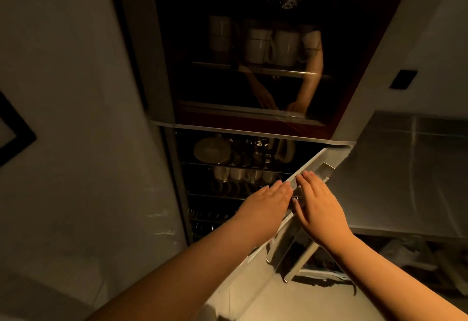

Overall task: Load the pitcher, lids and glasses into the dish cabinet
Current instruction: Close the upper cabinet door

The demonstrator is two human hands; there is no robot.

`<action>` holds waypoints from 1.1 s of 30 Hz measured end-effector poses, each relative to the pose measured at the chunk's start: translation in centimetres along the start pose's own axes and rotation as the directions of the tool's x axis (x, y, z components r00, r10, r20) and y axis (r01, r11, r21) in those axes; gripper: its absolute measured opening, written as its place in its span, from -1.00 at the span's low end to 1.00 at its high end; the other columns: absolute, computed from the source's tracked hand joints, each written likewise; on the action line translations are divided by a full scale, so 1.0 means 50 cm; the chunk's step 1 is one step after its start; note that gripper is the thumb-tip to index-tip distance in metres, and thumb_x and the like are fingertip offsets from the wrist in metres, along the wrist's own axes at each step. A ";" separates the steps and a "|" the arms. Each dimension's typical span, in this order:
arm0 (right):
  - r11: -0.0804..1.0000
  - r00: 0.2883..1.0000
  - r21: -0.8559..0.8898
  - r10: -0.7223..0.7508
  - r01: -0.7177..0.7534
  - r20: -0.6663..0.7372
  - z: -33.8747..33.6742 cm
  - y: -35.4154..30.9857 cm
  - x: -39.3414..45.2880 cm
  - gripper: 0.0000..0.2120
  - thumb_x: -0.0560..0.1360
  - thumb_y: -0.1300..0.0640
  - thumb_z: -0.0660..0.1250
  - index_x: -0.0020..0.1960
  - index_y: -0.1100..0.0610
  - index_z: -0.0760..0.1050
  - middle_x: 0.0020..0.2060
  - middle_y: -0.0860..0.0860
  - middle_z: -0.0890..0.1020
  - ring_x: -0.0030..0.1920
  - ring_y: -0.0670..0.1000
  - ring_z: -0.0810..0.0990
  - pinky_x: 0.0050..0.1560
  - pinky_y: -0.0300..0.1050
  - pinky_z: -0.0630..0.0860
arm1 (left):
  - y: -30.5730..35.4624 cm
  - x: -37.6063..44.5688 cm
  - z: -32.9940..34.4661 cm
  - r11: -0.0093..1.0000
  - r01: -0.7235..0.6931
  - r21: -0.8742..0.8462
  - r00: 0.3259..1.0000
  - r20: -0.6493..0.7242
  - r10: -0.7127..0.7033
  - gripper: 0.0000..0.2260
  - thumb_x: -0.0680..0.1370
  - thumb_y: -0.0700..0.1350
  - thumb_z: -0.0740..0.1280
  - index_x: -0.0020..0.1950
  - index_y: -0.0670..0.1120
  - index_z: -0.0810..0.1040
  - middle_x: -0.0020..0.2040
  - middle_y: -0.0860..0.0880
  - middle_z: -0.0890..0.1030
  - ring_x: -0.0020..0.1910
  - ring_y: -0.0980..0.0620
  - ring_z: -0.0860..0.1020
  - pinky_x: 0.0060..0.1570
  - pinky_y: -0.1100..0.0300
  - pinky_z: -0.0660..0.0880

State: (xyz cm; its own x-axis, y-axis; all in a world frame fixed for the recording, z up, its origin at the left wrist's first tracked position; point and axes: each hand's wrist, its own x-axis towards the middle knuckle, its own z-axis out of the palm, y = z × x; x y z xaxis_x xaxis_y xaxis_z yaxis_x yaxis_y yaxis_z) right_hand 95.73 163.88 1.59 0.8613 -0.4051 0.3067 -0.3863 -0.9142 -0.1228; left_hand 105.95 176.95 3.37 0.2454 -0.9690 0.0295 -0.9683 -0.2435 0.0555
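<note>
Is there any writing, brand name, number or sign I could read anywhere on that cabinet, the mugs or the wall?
None can be read.
The lower cabinet door under the left hand and right hand: no label shows.
The white mugs behind the upper glass: plain, no print visible.
The dark plate on the right wall: blank at this size.
The framed item on the left wall: too dim to tell.

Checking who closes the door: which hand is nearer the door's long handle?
Right. The right hand lies flat beside the handle, while the left hand rests across the open door's edge.
</note>
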 end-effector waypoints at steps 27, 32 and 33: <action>0.942 0.944 -0.089 -0.328 0.324 -0.029 0.151 0.063 0.162 -0.40 0.57 -0.10 -0.02 0.50 0.21 0.06 0.49 0.22 0.07 0.50 0.19 0.00 0.43 0.17 0.02 | -0.128 0.066 0.119 0.858 0.479 0.185 0.844 -0.366 -0.392 -0.36 0.58 0.14 0.17 0.52 -0.12 -0.02 0.52 -0.15 -0.04 0.50 -0.13 -0.06 0.43 -0.07 0.01; 0.935 0.941 -0.113 -0.339 0.337 0.006 0.169 0.066 0.183 -0.43 0.59 -0.13 -0.14 0.51 0.14 0.04 0.51 0.19 0.00 0.50 0.20 -0.02 0.41 0.21 0.04 | -0.166 0.079 0.143 0.865 0.468 0.183 0.864 -0.300 -0.404 -0.36 0.61 0.14 0.05 0.52 -0.09 -0.22 0.51 -0.12 -0.26 0.48 -0.14 -0.24 0.42 -0.11 -0.15; 0.935 0.942 -0.117 -0.336 0.336 0.013 0.170 0.064 0.187 -0.43 0.59 -0.13 -0.15 0.51 0.14 0.04 0.51 0.18 0.00 0.50 0.19 -0.02 0.41 0.21 0.04 | -0.177 0.082 0.147 0.876 0.450 0.177 0.875 -0.285 -0.392 -0.36 0.62 0.13 0.01 0.51 -0.08 -0.29 0.50 -0.11 -0.32 0.47 -0.14 -0.30 0.42 -0.11 -0.22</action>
State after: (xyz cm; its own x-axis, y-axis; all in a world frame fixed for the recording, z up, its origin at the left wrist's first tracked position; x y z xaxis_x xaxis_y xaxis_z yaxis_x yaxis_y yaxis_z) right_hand 105.38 157.04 -3.97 0.9454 -0.0742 0.3175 -0.1106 -0.9890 0.0983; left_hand 115.16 174.80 -4.34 0.6073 -0.7403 0.2882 -0.7458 -0.6563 -0.1143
